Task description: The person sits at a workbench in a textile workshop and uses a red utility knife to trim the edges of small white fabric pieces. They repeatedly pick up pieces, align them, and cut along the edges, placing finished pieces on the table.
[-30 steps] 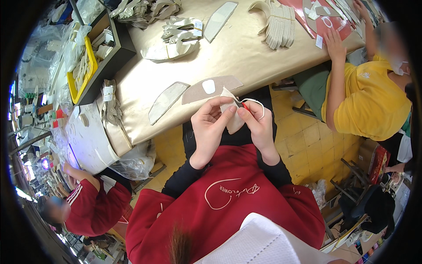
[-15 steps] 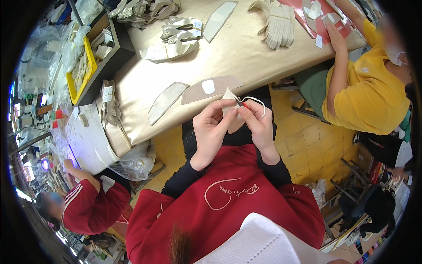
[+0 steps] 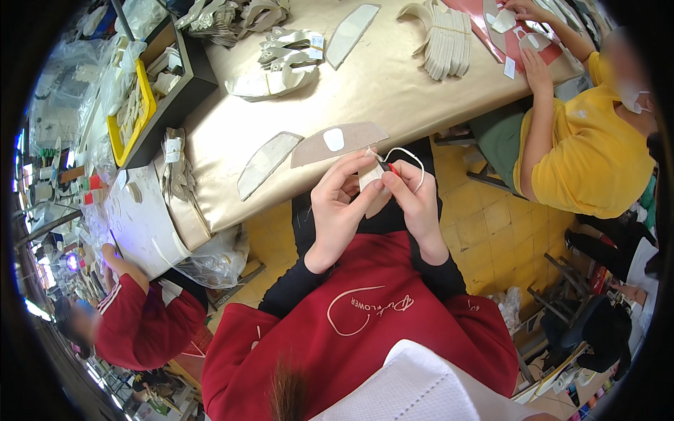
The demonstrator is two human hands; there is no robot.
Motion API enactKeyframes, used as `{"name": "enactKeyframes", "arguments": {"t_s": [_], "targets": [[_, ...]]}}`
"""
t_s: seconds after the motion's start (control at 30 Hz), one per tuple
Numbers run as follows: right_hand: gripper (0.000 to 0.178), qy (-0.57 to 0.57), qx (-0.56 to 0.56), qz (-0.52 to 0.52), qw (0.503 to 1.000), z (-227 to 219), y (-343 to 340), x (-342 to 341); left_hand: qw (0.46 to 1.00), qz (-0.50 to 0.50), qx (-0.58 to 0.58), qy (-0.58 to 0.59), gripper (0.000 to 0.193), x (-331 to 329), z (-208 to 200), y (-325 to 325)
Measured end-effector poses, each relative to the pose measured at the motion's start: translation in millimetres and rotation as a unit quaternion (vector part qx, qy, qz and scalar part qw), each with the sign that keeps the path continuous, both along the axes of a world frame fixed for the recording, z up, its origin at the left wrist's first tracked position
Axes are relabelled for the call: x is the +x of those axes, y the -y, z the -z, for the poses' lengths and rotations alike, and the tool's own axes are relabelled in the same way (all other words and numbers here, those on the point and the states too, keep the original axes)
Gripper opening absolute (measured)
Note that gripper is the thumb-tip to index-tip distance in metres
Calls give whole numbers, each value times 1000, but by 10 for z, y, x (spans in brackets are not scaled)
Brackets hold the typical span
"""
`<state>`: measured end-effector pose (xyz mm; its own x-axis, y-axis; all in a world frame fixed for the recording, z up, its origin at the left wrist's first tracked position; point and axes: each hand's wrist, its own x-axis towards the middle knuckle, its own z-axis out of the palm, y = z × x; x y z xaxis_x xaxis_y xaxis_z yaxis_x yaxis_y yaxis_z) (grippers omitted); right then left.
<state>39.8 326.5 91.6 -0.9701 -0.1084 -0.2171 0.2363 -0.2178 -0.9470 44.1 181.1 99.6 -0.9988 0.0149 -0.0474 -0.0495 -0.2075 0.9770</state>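
My left hand (image 3: pixel 337 203) pinches a small beige flat piece (image 3: pixel 370 177) just off the table's near edge. Close against it, my right hand (image 3: pixel 420 203) is closed on a small black-and-red tool (image 3: pixel 393 169), its tip at the piece's upper edge; its exact kind is too small to tell. A white cord (image 3: pixel 423 170) loops from the tool over my right fingers. On the table just beyond lie a half-moon taupe piece (image 3: pixel 309 149) with a white patch (image 3: pixel 333 139) and a pale grey-edged curved piece (image 3: pixel 268 167).
Tied bundles of beige pieces (image 3: pixel 446 42) lie across the table (image 3: pixel 379 91). At left stands a black box (image 3: pixel 193 77) with a yellow tray (image 3: pixel 145 112). A person in yellow (image 3: pixel 583 140) works at right, another in red (image 3: pixel 151 316) at left.
The beige piece has tilted in my left fingers, which have moved up over its top edge. The co-worker at right has brought a second hand over the red sheet.
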Motion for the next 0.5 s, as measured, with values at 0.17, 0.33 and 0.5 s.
{"name": "enactKeyframes", "arguments": {"t_s": [0.17,0.33,0.5], "targets": [[24,3,1,0,1000,-12,0,-6,999,5,23,29,40,40,-8,2],[24,-13,3,3,1000,29,-2,-6,999,12,26,36,41,40,-32,18],[23,-32,20,1,999,83,-12,-10,998,7,51,40,43,24,-48,19]]}}
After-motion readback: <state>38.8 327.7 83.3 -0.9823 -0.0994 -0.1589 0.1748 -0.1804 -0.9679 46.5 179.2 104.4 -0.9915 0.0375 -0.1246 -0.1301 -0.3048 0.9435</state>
